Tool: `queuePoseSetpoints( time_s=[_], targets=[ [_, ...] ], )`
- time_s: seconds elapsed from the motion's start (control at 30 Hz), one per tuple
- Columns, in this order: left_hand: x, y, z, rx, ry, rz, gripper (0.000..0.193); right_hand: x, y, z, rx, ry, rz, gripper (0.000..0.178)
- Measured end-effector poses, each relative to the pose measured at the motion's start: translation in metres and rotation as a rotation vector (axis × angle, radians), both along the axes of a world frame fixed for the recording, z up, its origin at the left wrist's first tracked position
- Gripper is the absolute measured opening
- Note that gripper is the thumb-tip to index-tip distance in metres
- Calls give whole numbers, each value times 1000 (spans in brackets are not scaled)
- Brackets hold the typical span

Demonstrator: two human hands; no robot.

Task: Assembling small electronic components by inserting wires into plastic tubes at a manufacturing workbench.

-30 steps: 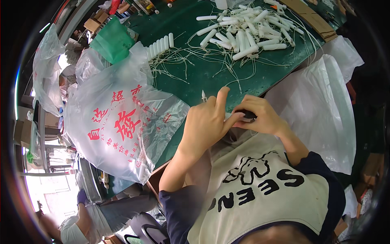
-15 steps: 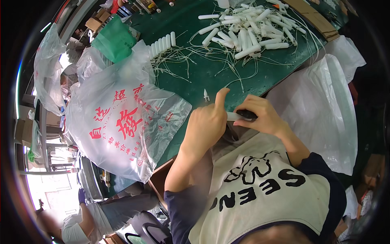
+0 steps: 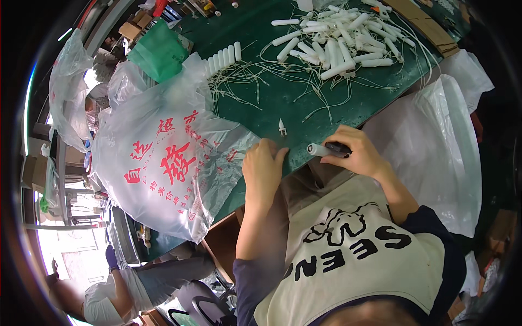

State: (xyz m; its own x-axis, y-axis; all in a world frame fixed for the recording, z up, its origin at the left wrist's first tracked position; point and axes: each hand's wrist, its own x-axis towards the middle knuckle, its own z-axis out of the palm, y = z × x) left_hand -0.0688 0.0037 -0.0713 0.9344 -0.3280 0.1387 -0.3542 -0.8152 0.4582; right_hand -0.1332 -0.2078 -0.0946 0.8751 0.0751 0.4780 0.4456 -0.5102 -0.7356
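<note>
In my right hand (image 3: pixel 358 151) are a short white plastic tube (image 3: pixel 317 149) with its round end facing left and a dark, glossy object (image 3: pixel 338 147) whose kind I cannot make out. My left hand (image 3: pixel 262 169) rests by the table's near edge, thumb apart from the fingers. Its fingertips are at the edge of a clear plastic bag with red print (image 3: pixel 157 157); whether they touch it I cannot tell. Just beyond, on the green tabletop (image 3: pixel 244 32), stands a small white pointed piece (image 3: pixel 282 128) with prongs at its base.
A heap of white tubes with thin wires (image 3: pixel 348 41) covers the far right of the table. Several more tubes (image 3: pixel 223 58) lie in a row farther left. A green bag (image 3: pixel 159 51) sits behind. White sheeting (image 3: pixel 429 146) hangs at the right; another person (image 3: pixel 130 288) is at lower left.
My left hand has come away from the white tube and moved left and nearer to the plastic bag. The tube remains in my right hand, its end now exposed.
</note>
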Motion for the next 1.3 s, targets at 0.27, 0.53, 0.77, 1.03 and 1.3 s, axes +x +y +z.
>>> queuePoseSetpoints(
  time_s=[0.27, 0.53, 0.77, 1.03, 1.3],
  targets=[
    [8, -4, 2, -63, -30, -18, 16, -5, -3, 1, -38, 57, -21, 32],
    [-1, -19, 23, -962, 827, -258, 23, -1, -1, 4, 28, -39, -48, 31],
    [0, -24, 18, -885, 906, -226, 18, -3, -3, 5, -15, 3, -42, 32],
    [10, -23, 15, -917, 1240, -276, 30, -3, -3, 1, 23, -117, -28, 33],
    [7, -24, 27, -806, 1337, -431, 30, -2, 4, -6, 177, -165, 15, 32]
  ],
)
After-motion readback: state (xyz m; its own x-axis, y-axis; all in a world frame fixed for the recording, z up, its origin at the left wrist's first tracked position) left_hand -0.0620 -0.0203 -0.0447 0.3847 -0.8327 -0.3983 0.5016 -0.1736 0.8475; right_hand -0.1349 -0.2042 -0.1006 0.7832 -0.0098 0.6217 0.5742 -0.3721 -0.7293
